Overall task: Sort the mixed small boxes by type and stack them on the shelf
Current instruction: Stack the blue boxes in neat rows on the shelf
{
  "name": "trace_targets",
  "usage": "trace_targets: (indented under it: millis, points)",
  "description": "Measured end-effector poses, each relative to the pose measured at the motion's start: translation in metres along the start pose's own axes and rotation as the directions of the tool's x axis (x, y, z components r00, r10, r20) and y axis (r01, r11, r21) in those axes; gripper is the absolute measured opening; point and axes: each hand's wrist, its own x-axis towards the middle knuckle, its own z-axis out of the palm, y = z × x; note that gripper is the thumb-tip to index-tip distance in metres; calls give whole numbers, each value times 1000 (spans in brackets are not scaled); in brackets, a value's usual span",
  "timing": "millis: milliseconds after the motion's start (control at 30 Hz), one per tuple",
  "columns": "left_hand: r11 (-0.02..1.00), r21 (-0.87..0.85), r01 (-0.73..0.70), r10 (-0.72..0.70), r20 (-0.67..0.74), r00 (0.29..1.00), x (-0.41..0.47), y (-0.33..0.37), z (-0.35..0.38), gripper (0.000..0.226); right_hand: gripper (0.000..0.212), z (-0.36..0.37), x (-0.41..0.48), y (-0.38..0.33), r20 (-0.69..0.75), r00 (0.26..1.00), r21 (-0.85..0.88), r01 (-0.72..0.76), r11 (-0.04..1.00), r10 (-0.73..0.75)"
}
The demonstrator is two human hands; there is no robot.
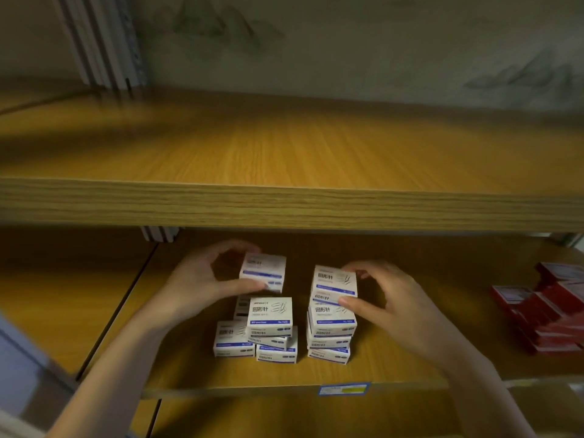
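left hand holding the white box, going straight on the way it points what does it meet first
Probably the tall stack of white paper clip boxes, near the top box that the right hand pinches. The left hand points right across a gap; depth is unclear, so it might pass behind.

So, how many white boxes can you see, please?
11: one box in the left hand, five in the stack the right hand grips, five in the cluster beside it; others may be hidden.
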Motion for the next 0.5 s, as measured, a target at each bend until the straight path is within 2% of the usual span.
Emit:
trace_targets:
  millis: [67, 133, 267, 400, 500]
  points:
    - [999, -36, 13, -16, -81, 997, 14, -5, 5, 44, 47, -2, 8, 9, 14, 999, -7, -38, 999, 38]
    - [998, -61, 21, -27, -106, 994, 34, -15, 14, 40, 50, -4, 19, 20, 22, 997, -28, -68, 997, 69]
    - [996, -44, 77, -79, -51, 996, 73, -46, 35, 41, 48, -2, 45, 41, -17, 997, -17, -70, 997, 70]
    - [995, 41, 93, -91, -49, 995, 94, -73, 46, 41, 47, 10, 68, 57, 1, 995, 60, -100, 993, 100]
    - [996, 38, 87, -85, -32, 996, 104, -80, 49, 43, 47, 23, 84, 66, 28, 993, 126, -121, 985, 119]
